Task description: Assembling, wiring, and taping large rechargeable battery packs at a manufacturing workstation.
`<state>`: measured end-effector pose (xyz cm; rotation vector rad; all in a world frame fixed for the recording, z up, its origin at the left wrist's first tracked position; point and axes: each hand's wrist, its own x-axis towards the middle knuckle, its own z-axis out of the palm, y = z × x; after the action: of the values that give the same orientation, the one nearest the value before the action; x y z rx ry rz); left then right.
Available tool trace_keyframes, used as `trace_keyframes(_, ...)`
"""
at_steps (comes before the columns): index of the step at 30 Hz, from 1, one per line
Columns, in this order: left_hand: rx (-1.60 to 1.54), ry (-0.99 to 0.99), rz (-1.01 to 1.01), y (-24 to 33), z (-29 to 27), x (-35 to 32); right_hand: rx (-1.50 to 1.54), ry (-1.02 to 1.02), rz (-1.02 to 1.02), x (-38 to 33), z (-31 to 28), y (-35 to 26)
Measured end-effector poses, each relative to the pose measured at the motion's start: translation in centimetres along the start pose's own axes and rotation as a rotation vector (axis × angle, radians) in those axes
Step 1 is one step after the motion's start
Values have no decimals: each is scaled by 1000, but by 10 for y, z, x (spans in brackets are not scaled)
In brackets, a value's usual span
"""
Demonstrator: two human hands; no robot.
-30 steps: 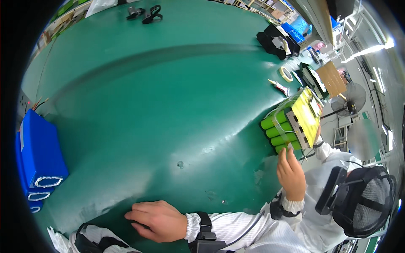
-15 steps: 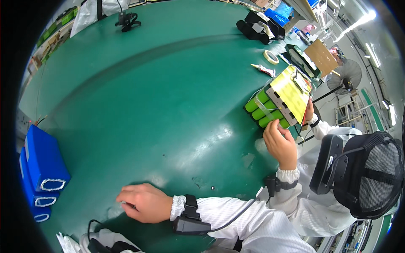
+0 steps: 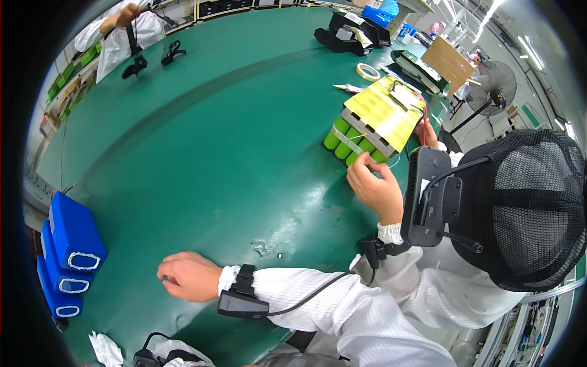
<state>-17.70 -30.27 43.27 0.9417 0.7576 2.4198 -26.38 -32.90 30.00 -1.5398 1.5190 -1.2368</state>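
My right hand [image 3: 189,276] hangs low over the green table [image 3: 214,165], its arm in a white striped sleeve reaching in from the lower right. Its fingers curl inward, and whatever they may hold is hidden. A black box [image 3: 243,304] is strapped to that wrist. To the left of this hand lie several blue wrapped blocks [image 3: 78,235] with white-rimmed ends. White cloth with a black strapped device [image 3: 147,358] shows at the bottom edge; my left hand does not show. A crumpled white piece [image 3: 105,348] is beside it.
At right, a co-worker in a black mesh cap [image 3: 532,202] has both hands at a battery pack [image 3: 379,113] of green cells with a yellow top. Behind it are a tape roll [image 3: 368,72], a tube [image 3: 348,88] and black trays [image 3: 351,33]. Far left, another person's hand [image 3: 124,16] holds a black strap.
The view has shifted, so the battery pack and co-worker sit further left. My right hand stays low with curled fingers. At the far left, another person's hand has come in with a black strap.
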Motion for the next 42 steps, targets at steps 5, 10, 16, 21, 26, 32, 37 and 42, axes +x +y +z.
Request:
trace_keyframes(5, 167, -78, 206, -6, -9, 31, -18, 3, -10, -2, 3, -1)
trace_keyframes(10, -6, -21, 172, -17, 3, 35, 1, 6, 44, -5, -1, -5)
trace_keyframes(16, -3, 64, 287, -28, -6, 39, -50, 5, 16, -7, 1, 3)
trace_keyframes(21, -12, -15, 248, -16, -10, 38, -48, -7, 0, -3, 3, -5)
trace_keyframes(26, 132, 5, 241, -20, -6, 39, -57, 0, 1, -4, 4, -4)
trace_keyframes(32, 149, 32, 304, -30, -15, 39, -62, 174, -77, -5, 0, 4)
trace_keyframes(37, 52, 21, 381, -41, -9, 36, -323, 957, -164, 8, -95, 3)
trace_keyframes(42, 93, 71, 502, -49, -1, 40, -399, 1322, 238, -32, -201, 45)
